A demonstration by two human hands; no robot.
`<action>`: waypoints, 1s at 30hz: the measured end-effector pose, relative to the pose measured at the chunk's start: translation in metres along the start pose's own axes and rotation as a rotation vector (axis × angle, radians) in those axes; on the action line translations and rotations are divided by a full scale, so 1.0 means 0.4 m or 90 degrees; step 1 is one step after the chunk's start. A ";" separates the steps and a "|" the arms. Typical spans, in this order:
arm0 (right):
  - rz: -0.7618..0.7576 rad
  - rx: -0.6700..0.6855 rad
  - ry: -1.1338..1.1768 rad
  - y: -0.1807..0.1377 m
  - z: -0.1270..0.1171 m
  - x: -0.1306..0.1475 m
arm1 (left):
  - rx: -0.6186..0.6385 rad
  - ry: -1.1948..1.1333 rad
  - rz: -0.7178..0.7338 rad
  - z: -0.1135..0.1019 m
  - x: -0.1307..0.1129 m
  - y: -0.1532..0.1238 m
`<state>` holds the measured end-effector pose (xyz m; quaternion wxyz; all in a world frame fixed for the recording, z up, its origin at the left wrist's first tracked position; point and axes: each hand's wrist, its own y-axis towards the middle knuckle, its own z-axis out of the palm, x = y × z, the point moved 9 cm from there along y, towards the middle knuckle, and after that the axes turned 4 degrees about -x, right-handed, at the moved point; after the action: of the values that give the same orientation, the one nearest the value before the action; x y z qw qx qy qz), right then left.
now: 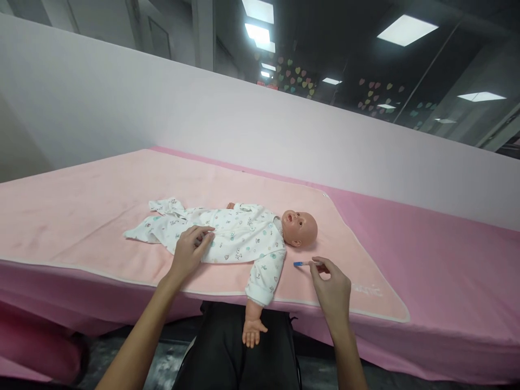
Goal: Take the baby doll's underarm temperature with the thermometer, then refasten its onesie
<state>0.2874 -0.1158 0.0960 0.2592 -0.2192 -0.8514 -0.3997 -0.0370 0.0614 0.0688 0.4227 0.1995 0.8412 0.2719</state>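
A baby doll point(299, 227) lies on its back, head to the right, one arm hanging over the near edge. It wears a white patterned sleepsuit point(239, 238) with the legs to the left. My left hand point(194, 244) rests on the suit around the waist and upper legs, fingers loosely bent and thumb apart, gripping nothing that I can see. Just below the doll's head, my right hand point(330, 281) pinches a thin stick with a blue end point(300, 264) between thumb and fingers. The blue end points left; the fingers cover its other part.
Under the doll is a peach mat point(101, 195) with a pale border, spread on a pink-covered table point(447, 260). A white low wall point(244, 124) runs along the back, with dark glass above it. My lap point(227, 346) is below the table's near edge.
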 end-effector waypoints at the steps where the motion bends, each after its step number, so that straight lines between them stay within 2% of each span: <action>1: 0.008 0.015 0.011 0.000 0.008 -0.003 | 0.002 -0.002 0.000 0.000 -0.001 -0.001; 11: 0.097 0.130 0.074 -0.054 0.071 -0.037 | 0.024 -0.017 -0.006 0.002 0.003 -0.003; 19: 0.018 0.240 0.024 -0.052 0.149 -0.025 | 0.023 -0.025 0.000 0.002 0.002 -0.004; 23: 0.010 0.246 0.044 -0.028 0.132 -0.018 | 0.022 -0.022 0.005 0.004 0.005 -0.005; 30: 0.052 0.230 0.138 0.003 0.098 0.010 | 0.021 -0.029 0.006 0.004 0.004 -0.003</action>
<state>0.2746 -0.0831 0.0779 0.4004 -0.1589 -0.8669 -0.2510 -0.0368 0.0616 0.0663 0.4371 0.2167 0.8346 0.2558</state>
